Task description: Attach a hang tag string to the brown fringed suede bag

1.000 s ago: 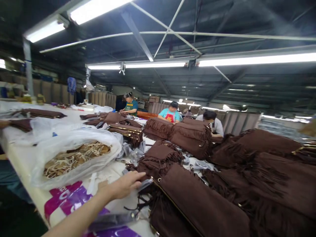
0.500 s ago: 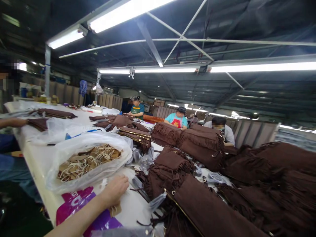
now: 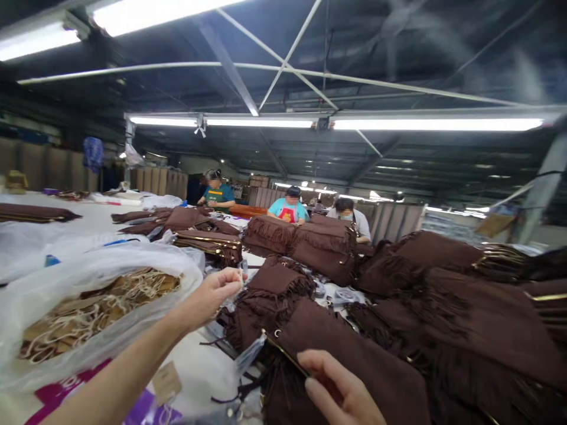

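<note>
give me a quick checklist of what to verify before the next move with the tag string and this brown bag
1. Left hand pinches something small at its fingertips: ok; whether it is a tag string, cannot tell.
2. Right hand rests on the nearest brown fringed bag: ok.
3. Gold zipper edge of that bag shows and is uncovered: ok.
4. Loose paper tag lies on the table by the left forearm: ok.
5. Plastic bag of tags is open and close to the left hand: ok.
6. Metal ring on the bag corner for tying: cannot tell, too small and blurred.
</note>
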Demonstrator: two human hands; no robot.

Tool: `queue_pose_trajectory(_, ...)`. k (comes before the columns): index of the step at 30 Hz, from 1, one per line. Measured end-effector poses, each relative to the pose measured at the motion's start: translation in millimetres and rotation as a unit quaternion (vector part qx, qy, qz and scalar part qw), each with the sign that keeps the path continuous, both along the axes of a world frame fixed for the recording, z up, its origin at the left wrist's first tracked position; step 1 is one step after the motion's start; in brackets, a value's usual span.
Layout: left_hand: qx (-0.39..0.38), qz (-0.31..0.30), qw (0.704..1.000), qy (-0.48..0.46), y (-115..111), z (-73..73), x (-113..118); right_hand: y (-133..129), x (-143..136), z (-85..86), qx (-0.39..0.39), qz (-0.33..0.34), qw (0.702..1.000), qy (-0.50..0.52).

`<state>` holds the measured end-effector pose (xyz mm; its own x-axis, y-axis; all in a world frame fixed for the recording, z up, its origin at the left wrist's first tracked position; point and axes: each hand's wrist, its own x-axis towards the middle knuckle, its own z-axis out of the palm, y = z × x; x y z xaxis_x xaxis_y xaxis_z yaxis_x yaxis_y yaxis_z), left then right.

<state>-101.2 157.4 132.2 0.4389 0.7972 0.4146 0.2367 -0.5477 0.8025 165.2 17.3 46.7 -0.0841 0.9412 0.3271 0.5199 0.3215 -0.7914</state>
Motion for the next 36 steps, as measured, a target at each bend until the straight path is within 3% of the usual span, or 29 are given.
queue_pose_trajectory(2, 0.013, -0.064, 0.998, 0.013, -21.4, 5.2, 31.3, -2.2, -10.8, 16.1, -0.047, -0.005, 0.976, 0.213)
queue_pose_trajectory(5, 0.032, -0.138, 0.989, 0.034, -48.6, -0.6, 77.5, -6.3, -23.3, 35.0, -0.072, 0.042, 0.896, 0.436)
queue_pose_trajectory(7, 0.030, -0.163, 0.986, 0.035, -60.4, -9.7, 103.6, -9.3, -23.7, 38.8, -0.090, 0.067, 0.860, 0.497)
queue_pose_trajectory(9, 0.009, -0.186, 0.982, 0.028, -67.7, -19.5, 123.0, -15.5, -15.6, 35.6, -0.111, 0.051, 0.857, 0.500)
queue_pose_trajectory(13, -0.034, -0.227, 0.972, 0.042, -77.9, -35.4, 140.0, -46.7, 25.4, 26.6, -0.124, -0.026, 0.914, 0.385)
queue_pose_trajectory(16, -0.030, -0.246, 0.960, 0.130, -87.9, -48.0, 145.0, -84.9, 70.5, 30.7, -0.104, -0.093, 0.954, 0.264)
queue_pose_trajectory(20, 0.043, -0.291, 0.926, 0.236, -110.7, -73.1, 167.8, -136.5, 126.4, 38.7, -0.070, -0.218, 0.966, 0.124)
queue_pose_trajectory(23, 0.120, -0.313, 0.898, 0.285, -133.5, -91.5, 202.9, -163.2, 149.5, 31.2, -0.060, -0.261, 0.964, 0.001)
queue_pose_trajectory(28, 0.182, -0.253, 0.892, 0.328, -156.3, -109.3, 264.3, -173.1, 151.6, -5.3, -0.063, -0.247, 0.948, -0.192)
queue_pose_trajectory(30, 0.190, -0.228, 0.897, 0.327, -156.5, -113.9, 276.2, -167.9, 148.4, -18.8, -0.093, -0.248, 0.919, -0.291)
queue_pose_trajectory(34, 0.150, -0.207, 0.927, 0.276, -153.2, -124.1, 268.4, -161.2, 143.4, -30.2, -0.134, -0.282, 0.824, -0.473)
queue_pose_trajectory(36, 0.056, -0.227, 0.946, 0.226, -155.6, -131.2, 254.1, -164.9, 138.7, -33.1, -0.095, -0.265, 0.817, -0.504)
